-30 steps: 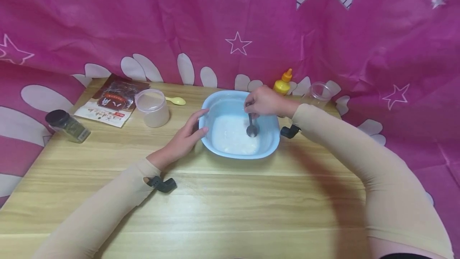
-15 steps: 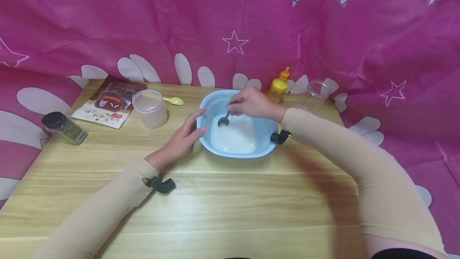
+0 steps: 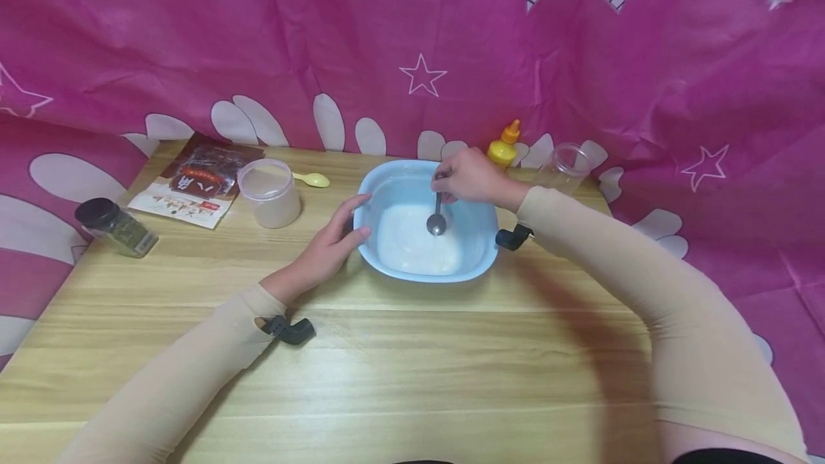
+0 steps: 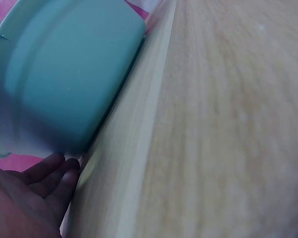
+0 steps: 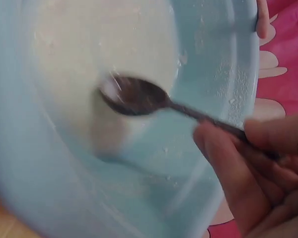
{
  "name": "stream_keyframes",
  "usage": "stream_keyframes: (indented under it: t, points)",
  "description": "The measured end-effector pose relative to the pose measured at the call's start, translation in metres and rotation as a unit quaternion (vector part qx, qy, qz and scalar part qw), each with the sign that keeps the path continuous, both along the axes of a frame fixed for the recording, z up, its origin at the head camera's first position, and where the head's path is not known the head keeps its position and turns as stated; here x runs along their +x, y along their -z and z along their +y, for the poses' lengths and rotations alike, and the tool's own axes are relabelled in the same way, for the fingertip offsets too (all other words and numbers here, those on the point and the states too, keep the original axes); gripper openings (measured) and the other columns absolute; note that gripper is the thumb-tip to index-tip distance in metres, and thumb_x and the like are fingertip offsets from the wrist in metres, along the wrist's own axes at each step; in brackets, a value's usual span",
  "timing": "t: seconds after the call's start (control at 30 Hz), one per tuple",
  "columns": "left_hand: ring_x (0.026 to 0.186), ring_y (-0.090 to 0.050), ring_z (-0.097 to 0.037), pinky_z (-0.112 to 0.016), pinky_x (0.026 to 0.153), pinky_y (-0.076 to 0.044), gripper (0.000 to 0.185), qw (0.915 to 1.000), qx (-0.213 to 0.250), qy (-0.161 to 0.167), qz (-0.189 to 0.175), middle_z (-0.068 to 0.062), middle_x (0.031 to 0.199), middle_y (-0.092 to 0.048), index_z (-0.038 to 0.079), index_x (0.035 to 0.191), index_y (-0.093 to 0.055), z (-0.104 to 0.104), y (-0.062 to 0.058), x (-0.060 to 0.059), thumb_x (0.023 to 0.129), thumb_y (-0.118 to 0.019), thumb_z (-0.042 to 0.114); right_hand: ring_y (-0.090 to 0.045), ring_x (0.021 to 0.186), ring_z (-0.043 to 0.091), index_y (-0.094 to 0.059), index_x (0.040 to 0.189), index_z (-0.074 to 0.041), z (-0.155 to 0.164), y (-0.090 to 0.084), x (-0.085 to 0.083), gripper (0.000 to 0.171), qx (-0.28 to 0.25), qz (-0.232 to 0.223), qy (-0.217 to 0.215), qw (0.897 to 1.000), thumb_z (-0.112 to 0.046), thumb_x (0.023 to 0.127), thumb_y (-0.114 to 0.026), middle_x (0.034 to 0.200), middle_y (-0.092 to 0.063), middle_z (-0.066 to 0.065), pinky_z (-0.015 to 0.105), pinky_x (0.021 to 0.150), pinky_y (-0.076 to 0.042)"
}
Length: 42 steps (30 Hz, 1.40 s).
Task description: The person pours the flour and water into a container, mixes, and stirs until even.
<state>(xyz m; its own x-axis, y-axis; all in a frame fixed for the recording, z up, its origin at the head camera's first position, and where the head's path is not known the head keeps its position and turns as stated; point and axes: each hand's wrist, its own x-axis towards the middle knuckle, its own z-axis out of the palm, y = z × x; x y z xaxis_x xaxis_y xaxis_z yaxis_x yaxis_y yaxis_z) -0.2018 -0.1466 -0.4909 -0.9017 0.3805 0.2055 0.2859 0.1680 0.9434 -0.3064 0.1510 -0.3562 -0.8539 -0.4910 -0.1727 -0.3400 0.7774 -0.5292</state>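
A light-blue plastic basin [image 3: 480, 263] with whitish liquid [image 3: 419, 238] in its bottom stands on the table. The right hand [image 3: 473, 177] pinches the handle of a small metal spoon [image 3: 436, 224] between thumb and fingers. In the right wrist view the spoon's bowl [image 5: 134, 94] is over the liquid, its reflection showing below. The left hand [image 3: 331, 242] rests against the basin's left side, thumb and index finger spread at the rim. More of its fingers [image 4: 49, 173] touch the outer wall low down in the left wrist view.
Left on the table are a black-capped spice jar [image 3: 116, 228], a printed food packet [image 3: 193, 181], a clear tub [image 3: 271, 195] and a yellow plastic spoon [image 3: 314, 180]. Behind the right arm stand a yellow squeeze bottle [image 3: 503, 151] and a clear jar [image 3: 563, 169]. A pink curtain [image 3: 361, 34] hangs behind.
The right hand has swept the metal spoon left across the basin, then back right towards its middle. The left hand stays at the rim.
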Motion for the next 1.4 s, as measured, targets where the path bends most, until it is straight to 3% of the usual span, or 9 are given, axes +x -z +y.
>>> stream_keyframes:
  t: [0.13,0.27,0.4,0.5,0.6,0.73,1.0,1.27,1.4]
  points:
    - [0.163,-0.034,-0.045,-0.062,0.129,-0.035,0.063,1.0000,0.000,-0.001,0.002,-0.013,0.183,-0.024,0.024,0.175,-0.030,0.000,-0.001,0.001,0.118,-0.056,0.022,-0.082,0.085,0.018,-0.086,0.112,-0.004,-0.006,0.003,0.001,0.017,-0.040,0.017,0.027,0.999,-0.018,0.107,-0.077,0.089,-0.082,0.004,0.032,0.082,-0.064]
    - [0.164,-0.032,-0.044,-0.062,0.130,-0.033,0.063,1.0000,0.001,0.001,0.000,-0.012,0.184,-0.023,0.025,0.176,-0.030,0.000,-0.001,0.001,0.118,-0.055,0.022,-0.084,0.093,0.025,-0.084,0.116,-0.001,-0.013,0.007,0.006,0.019,-0.092,-0.061,0.026,0.994,-0.017,0.107,-0.079,0.094,-0.083,0.007,0.037,0.089,-0.068]
    - [0.165,-0.031,-0.042,-0.060,0.131,-0.032,0.063,1.0000,-0.002,0.002,-0.002,-0.009,0.184,-0.022,0.026,0.176,-0.030,0.000,-0.002,0.001,0.118,-0.055,0.024,-0.084,0.093,0.027,-0.082,0.117,0.004,-0.011,0.007,0.008,0.023,-0.084,-0.120,-0.006,0.989,-0.016,0.106,-0.078,0.095,-0.084,0.009,0.042,0.090,-0.068]
    - [0.165,-0.030,-0.042,-0.061,0.132,-0.030,0.063,1.0000,-0.007,0.002,-0.001,-0.009,0.184,-0.021,0.026,0.176,-0.029,-0.001,-0.003,0.000,0.119,-0.055,0.024,-0.084,0.088,0.022,-0.081,0.116,0.005,-0.004,0.005,0.005,0.023,-0.057,-0.114,-0.015,0.992,-0.015,0.106,-0.077,0.094,-0.083,0.010,0.038,0.086,-0.069]
    - [0.165,-0.030,-0.042,-0.060,0.133,-0.029,0.062,1.0000,-0.007,0.000,-0.003,-0.009,0.184,-0.022,0.026,0.176,-0.030,0.000,-0.002,0.000,0.118,-0.055,0.024,-0.083,0.085,0.019,-0.083,0.114,0.003,0.001,0.002,0.002,0.020,-0.036,-0.063,0.011,0.997,-0.015,0.107,-0.076,0.093,-0.083,0.008,0.032,0.082,-0.068]
    - [0.165,-0.030,-0.042,-0.060,0.133,-0.028,0.062,0.9999,-0.010,-0.003,-0.003,-0.009,0.184,-0.022,0.026,0.176,-0.030,0.000,-0.002,0.001,0.118,-0.055,0.023,-0.083,0.084,0.018,-0.085,0.113,-0.001,0.001,0.002,0.002,0.018,-0.047,-0.011,0.053,0.997,-0.016,0.107,-0.078,0.092,-0.083,0.006,0.030,0.082,-0.066]
    - [0.164,-0.032,-0.044,-0.061,0.131,-0.032,0.064,0.9999,-0.010,-0.006,-0.006,-0.012,0.184,-0.023,0.026,0.176,-0.029,0.000,-0.003,0.001,0.118,-0.055,0.025,-0.084,0.092,0.025,-0.081,0.120,0.004,-0.002,0.005,0.001,0.024,-0.082,-0.101,0.010,0.992,-0.015,0.106,-0.078,0.099,-0.083,0.011,0.032,0.084,-0.068]
    - [0.165,-0.030,-0.043,-0.060,0.133,-0.028,0.062,1.0000,-0.007,-0.001,-0.007,-0.011,0.184,-0.022,0.024,0.176,-0.030,0.002,-0.004,0.001,0.119,-0.055,0.024,-0.084,0.087,0.022,-0.083,0.115,0.002,0.007,0.006,-0.005,0.019,-0.075,-0.034,0.064,0.995,-0.014,0.107,-0.077,0.095,-0.082,0.011,0.031,0.082,-0.068]
    - [0.165,-0.031,-0.043,-0.060,0.133,-0.029,0.062,1.0000,-0.006,-0.003,-0.006,-0.012,0.184,-0.022,0.024,0.176,-0.030,0.002,-0.004,0.002,0.119,-0.055,0.024,-0.084,0.092,0.027,-0.083,0.117,0.001,0.001,0.007,-0.003,0.021,-0.104,-0.061,0.060,0.991,-0.016,0.106,-0.079,0.095,-0.083,0.010,0.031,0.084,-0.068]
